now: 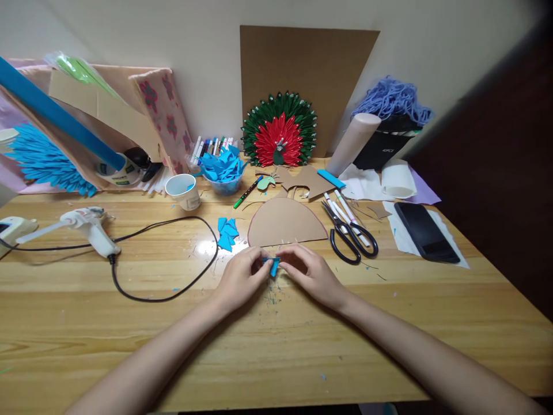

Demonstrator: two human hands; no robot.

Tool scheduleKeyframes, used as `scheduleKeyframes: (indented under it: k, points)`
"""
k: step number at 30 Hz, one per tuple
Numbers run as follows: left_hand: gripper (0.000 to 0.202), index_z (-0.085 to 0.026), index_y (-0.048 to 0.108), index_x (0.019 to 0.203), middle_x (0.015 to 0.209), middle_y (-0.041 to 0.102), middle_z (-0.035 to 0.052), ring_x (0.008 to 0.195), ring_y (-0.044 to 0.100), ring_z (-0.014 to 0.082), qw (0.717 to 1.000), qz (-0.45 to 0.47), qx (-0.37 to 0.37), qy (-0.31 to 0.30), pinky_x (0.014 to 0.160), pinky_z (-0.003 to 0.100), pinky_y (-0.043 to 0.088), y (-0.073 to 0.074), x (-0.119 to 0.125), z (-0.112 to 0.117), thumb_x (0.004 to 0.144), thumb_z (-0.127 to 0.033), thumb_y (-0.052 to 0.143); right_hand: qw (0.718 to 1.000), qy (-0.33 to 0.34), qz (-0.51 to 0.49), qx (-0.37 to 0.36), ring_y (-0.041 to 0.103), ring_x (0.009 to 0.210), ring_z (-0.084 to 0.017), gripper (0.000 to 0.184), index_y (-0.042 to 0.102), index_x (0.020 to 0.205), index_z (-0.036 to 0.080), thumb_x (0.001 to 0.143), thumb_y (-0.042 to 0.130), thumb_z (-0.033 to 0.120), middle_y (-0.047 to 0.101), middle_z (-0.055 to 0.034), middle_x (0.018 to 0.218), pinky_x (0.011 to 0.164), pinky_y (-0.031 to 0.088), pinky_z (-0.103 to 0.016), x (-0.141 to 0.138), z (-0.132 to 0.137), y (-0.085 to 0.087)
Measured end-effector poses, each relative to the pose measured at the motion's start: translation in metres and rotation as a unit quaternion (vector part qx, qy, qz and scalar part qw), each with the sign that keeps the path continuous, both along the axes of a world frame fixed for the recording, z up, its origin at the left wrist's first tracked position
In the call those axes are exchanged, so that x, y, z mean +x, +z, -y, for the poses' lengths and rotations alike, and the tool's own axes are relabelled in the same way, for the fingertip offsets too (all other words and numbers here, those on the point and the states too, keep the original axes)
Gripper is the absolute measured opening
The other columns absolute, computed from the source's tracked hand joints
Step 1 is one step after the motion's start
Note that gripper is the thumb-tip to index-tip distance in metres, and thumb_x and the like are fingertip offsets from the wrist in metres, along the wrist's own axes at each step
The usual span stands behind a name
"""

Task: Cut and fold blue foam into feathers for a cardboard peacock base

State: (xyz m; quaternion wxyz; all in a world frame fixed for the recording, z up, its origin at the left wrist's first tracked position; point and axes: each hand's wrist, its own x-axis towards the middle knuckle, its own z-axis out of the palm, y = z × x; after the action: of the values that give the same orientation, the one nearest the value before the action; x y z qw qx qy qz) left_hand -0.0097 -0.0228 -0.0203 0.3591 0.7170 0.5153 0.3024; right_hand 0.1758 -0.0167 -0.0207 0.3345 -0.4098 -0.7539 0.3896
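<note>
Both my hands meet at the middle of the wooden table [276, 346], pinching one small blue paper piece [273, 265] between their fingertips. My left hand [242, 275] grips its left end and my right hand [310, 271] its right end, fingers closed. Just beyond them lies a half-round brown cardboard piece [285, 223]. A small pile of folded blue paper pieces [227, 231] sits to the left of that cardboard.
A white glue gun [86, 226] with a black cord [164, 291] lies at left. Black scissors [352, 237] and pens lie at right, a phone [425, 231] beyond them. A paper cup [185, 190], a bowl of blue pieces [223, 172] and a red-green peacock craft [280, 130] stand behind.
</note>
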Motion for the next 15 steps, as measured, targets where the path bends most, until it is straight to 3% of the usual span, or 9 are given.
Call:
scheduleKeyframes:
  k: [8, 15]
  points:
    - [0.016, -0.018, 0.056, 0.071, 0.070, 0.057, 0.0015, 0.068, 0.049, 0.0144, 0.997, -0.038, 0.032, -0.063, 0.062, 0.025, 0.034, 0.0041, 0.0040, 0.0013, 0.083, -0.027, 0.051, 1.000, -0.016, -0.018, -0.001, 0.061, 0.081, -0.015, 0.009, 0.061, 0.089, 0.021, 0.085, 0.054, 0.024, 0.065, -0.0025, 0.085, 0.077, 0.049, -0.030, -0.0014, -0.0018, -0.0025]
    - [0.022, -0.017, 0.055, 0.068, 0.067, 0.055, 0.0010, 0.066, 0.048, 0.0139, 0.999, 0.046, -0.015, -0.005, 0.061, 0.025, 0.034, 0.0022, 0.0060, 0.0038, 0.085, -0.030, 0.048, 0.996, 0.005, -0.066, -0.058, 0.062, 0.083, -0.016, 0.018, 0.056, 0.099, 0.020, 0.083, 0.058, 0.028, 0.063, -0.0053, 0.091, 0.077, 0.052, -0.031, -0.0016, -0.0004, -0.0094]
